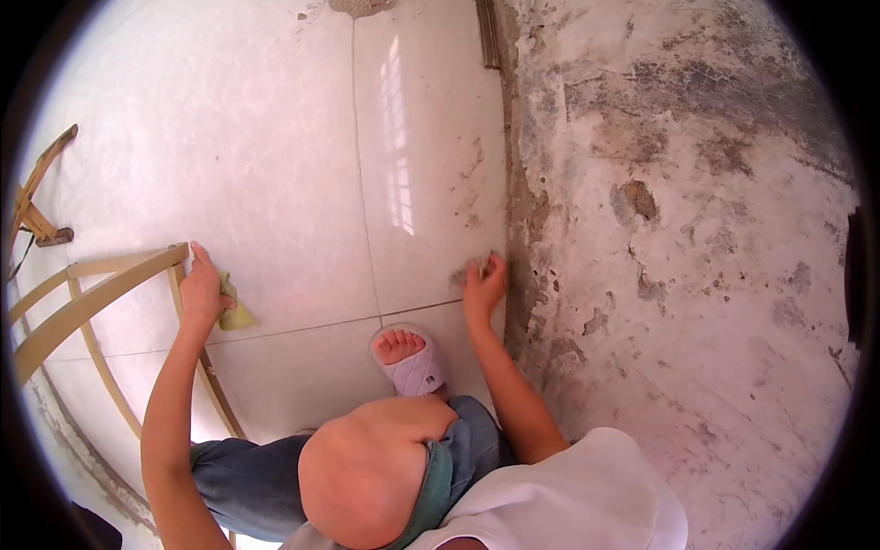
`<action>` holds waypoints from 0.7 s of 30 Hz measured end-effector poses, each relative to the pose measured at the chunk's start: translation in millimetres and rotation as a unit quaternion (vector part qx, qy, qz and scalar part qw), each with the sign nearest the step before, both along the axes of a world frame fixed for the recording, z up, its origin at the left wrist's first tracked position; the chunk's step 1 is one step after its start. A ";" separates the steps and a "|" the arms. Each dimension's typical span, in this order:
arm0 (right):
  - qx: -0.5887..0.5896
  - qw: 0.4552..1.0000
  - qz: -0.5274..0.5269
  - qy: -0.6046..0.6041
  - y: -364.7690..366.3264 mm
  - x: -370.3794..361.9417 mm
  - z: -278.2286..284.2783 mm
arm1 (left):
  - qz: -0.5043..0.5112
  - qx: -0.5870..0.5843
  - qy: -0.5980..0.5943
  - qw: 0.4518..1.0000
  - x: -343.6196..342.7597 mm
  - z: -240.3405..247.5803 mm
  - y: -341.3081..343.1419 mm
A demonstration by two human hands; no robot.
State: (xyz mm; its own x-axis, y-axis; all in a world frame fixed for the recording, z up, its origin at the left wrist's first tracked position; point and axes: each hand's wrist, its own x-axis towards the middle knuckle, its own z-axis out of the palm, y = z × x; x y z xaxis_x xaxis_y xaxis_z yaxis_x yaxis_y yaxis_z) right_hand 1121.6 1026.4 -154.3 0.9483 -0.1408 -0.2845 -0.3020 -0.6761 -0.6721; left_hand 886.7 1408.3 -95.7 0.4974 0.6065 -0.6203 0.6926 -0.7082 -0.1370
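My left hand (202, 286) is by the corner of a tan wooden frame (119, 281), its index finger stretched out alongside the corner. A yellow-green cloth (236, 314) hangs from this hand, held under the thumb, close above the floor tiles. On the right, my right hand (484, 289) is low at the foot of the wall, fingers bent and pinched together. At its fingertips is a small greyish clump (460, 275), too blurred to name. Brown dirt marks (470, 183) streak the tile beyond that hand.
A stained, peeling wall (687, 275) rises close on the right. Glossy pale floor tiles (266, 137) spread ahead. My foot in a pale quilted slipper (417, 373) stands between my hands. A curved wooden piece (41, 174) is at far left; a dark strip (488, 35) lies along the wall.
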 end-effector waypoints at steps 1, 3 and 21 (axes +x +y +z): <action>0.002 0.999 0.022 -0.030 21.5 15.9 -5.7 | -0.003 -0.001 0.003 1.000 -0.5 1.2 0.8; -0.021 0.996 0.012 -0.089 91.6 102.2 -6.1 | -0.013 -0.005 -0.003 1.000 10.8 0.8 -2.9; 0.212 0.972 -0.038 0.097 43.6 -14.3 13.6 | -0.006 -0.007 -0.001 1.000 11.3 8.2 -1.6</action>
State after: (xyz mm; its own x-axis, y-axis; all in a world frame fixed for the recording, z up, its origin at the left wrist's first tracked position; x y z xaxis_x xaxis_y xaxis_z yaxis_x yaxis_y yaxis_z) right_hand 1107.3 1070.0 -140.7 0.8620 -0.0399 -0.5053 -0.4899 -0.3217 -0.8103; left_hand 898.0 1406.7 -87.5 0.5056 0.5914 -0.6282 0.6839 -0.7186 -0.1260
